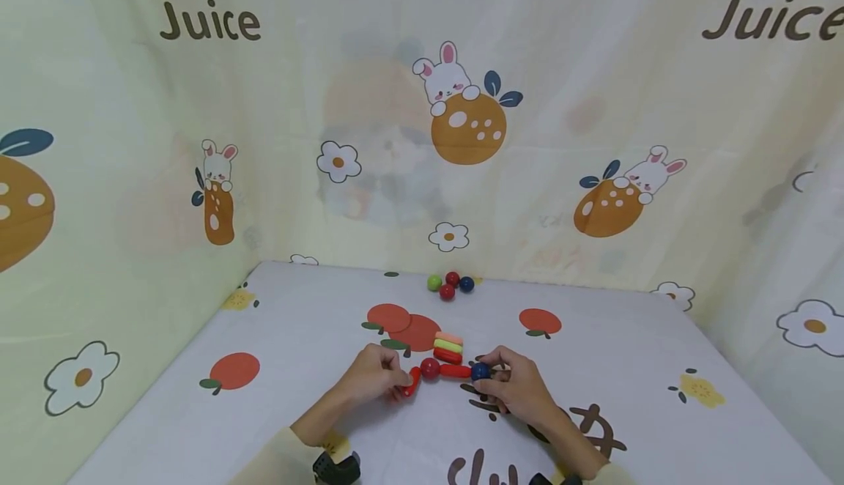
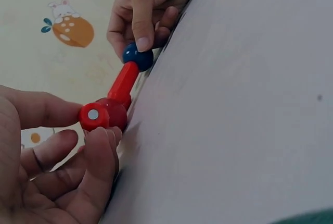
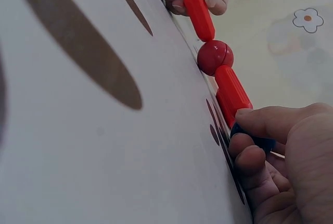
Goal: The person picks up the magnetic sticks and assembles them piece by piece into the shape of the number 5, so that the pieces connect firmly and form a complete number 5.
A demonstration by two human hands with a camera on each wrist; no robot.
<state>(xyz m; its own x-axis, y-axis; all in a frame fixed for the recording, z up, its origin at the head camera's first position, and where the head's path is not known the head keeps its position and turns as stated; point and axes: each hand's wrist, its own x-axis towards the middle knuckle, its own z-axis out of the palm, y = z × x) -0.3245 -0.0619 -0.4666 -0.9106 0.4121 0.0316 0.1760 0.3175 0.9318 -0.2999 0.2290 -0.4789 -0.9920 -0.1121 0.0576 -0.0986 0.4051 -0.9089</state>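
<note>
My left hand (image 1: 377, 374) pinches a short red rod (image 1: 412, 381) between thumb and fingers; the left wrist view shows a silver disc in its near end. The rod's other end meets a dark red ball (image 3: 212, 58). From that ball a second red rod (image 1: 455, 371) runs right to a dark blue ball (image 1: 480, 372). My right hand (image 1: 521, 384) holds the blue ball between thumb and fingers, hiding part of it in the right wrist view. All these pieces form one bent chain low over the table.
Just behind the chain lie three rods side by side: peach (image 1: 449, 338), yellow-green (image 1: 448, 347) and red (image 1: 448, 357). Farther back sit a green ball (image 1: 434, 283), two red balls (image 1: 447, 292) and a blue ball (image 1: 467, 284). A printed cloth (image 1: 297, 353) covers the table; printed curtains (image 1: 382, 104) surround it.
</note>
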